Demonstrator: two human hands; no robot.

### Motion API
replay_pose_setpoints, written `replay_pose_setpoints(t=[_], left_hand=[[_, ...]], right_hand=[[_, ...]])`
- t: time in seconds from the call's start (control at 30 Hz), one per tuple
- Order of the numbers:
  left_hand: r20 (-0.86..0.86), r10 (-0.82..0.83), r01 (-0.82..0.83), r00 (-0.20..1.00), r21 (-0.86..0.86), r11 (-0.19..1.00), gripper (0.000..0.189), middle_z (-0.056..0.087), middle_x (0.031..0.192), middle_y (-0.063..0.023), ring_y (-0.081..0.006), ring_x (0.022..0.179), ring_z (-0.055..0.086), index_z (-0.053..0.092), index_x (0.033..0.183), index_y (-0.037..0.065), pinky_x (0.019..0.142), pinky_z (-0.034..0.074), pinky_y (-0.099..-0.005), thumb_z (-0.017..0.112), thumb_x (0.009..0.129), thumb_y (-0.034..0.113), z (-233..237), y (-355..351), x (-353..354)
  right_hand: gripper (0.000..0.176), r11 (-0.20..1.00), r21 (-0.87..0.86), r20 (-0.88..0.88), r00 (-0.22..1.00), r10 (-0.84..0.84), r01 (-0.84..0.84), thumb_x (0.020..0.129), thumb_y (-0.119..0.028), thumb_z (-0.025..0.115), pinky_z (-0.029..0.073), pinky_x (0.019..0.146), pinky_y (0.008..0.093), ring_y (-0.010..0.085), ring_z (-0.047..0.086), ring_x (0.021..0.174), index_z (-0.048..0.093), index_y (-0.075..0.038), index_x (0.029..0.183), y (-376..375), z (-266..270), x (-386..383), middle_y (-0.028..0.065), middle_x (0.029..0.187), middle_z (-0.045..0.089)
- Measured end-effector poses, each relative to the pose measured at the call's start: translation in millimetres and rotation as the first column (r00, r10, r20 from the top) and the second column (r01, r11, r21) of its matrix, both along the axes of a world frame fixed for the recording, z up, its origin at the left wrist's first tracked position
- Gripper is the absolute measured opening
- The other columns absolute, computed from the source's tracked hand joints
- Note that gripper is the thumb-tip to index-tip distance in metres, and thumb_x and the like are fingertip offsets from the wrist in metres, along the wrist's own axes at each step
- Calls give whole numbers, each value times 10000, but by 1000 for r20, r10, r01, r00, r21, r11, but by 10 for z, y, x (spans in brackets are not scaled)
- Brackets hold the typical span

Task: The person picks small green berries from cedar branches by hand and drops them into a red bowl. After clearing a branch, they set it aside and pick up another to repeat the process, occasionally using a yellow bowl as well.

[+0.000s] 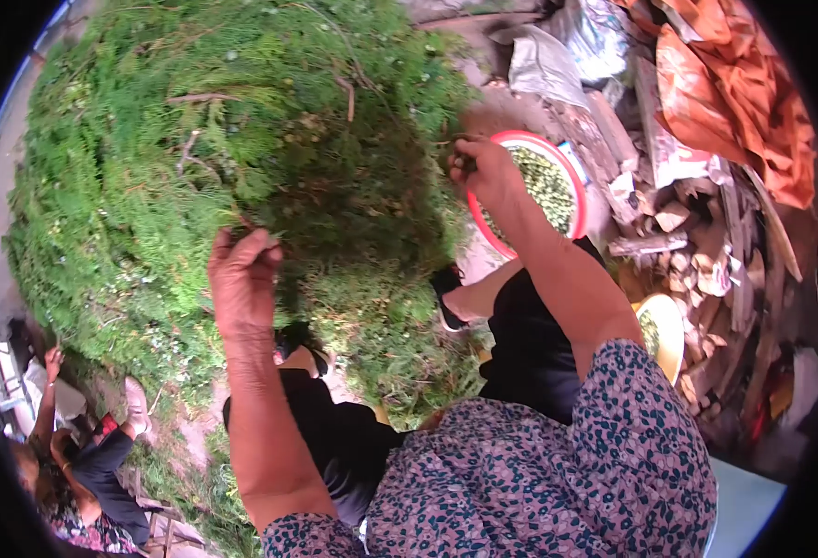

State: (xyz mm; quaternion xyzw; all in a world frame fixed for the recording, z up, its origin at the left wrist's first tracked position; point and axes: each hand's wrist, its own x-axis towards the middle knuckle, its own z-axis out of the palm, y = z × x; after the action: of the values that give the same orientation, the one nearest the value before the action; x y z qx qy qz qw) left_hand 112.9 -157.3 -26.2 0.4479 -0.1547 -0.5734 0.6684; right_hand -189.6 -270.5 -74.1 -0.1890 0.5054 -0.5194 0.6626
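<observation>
My left hand (243, 279) is closed in a pinch at the edge of a large pile of green leafy branches (130, 177). A thin twig (244, 220) shows at its fingertips. Fingers curled, my right hand (485, 169) hovers beside the left rim of a red-rimmed basin (579, 177); what sits in the fingers is too small to make out. Many small pale-green seed cones or berries (544, 186) fill the basin. Between my hands lies a shaded part of the branch pile.
Split firewood (697, 251) is stacked at the right, below an orange sack (734, 102). A yellow bowl (666, 335) stands by my right elbow. White sacks (544, 70) lie at the top right. Another person (93, 474) sits at the lower left.
</observation>
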Motion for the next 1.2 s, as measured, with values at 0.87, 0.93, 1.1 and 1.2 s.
replay_pose_setpoints(t=[0.87, 0.93, 1.1, 1.2], left_hand=[[167, 261, -264, 951, -3, 965, 122, 592, 793, -48, -163, 716, 569, 531, 846, 91, 587, 495, -319, 604, 781, 17, 152, 619, 955], [212, 301, -313, 930, 25, 949, 121, 589, 796, -49, -162, 701, 566, 524, 841, 86, 584, 496, -313, 597, 779, 12, 207, 926, 1133], [509, 388, -566, 768, 257, 784, 254, 547, 780, -61, -141, 603, 526, 507, 1012, -17, 538, 461, -229, 550, 771, 52, -308, 2318, 1513], [425, 514, -667, 745, 466, 581, 227, 501, 567, -48, -104, 423, 459, 499, 956, -82, 367, 448, -238, 539, 738, -34, -1134, 3801, 1538]], right_hand=[[139, 855, 95, -323, 829, -457, 509, 840, -98, 505, 493, 700, 517, 328, 557, 768, 487, -5, 942, -302, -883, -1447, 149, 796, 492], [111, 937, 96, -304, 907, -293, 335, 837, -95, 516, 516, 669, 454, 295, 575, 735, 495, -4, 897, -220, -913, -1290, 154, 826, 542], [194, 992, 124, -498, 865, 60, 3, 834, -102, 523, 507, 545, 318, 193, 593, 681, 533, -18, 1009, 61, -936, -732, 80, 786, 575], [263, 978, 142, -566, 799, 204, -150, 824, -96, 527, 504, 512, 301, 181, 591, 667, 520, 21, 1060, 157, -951, -602, 79, 819, 574]])
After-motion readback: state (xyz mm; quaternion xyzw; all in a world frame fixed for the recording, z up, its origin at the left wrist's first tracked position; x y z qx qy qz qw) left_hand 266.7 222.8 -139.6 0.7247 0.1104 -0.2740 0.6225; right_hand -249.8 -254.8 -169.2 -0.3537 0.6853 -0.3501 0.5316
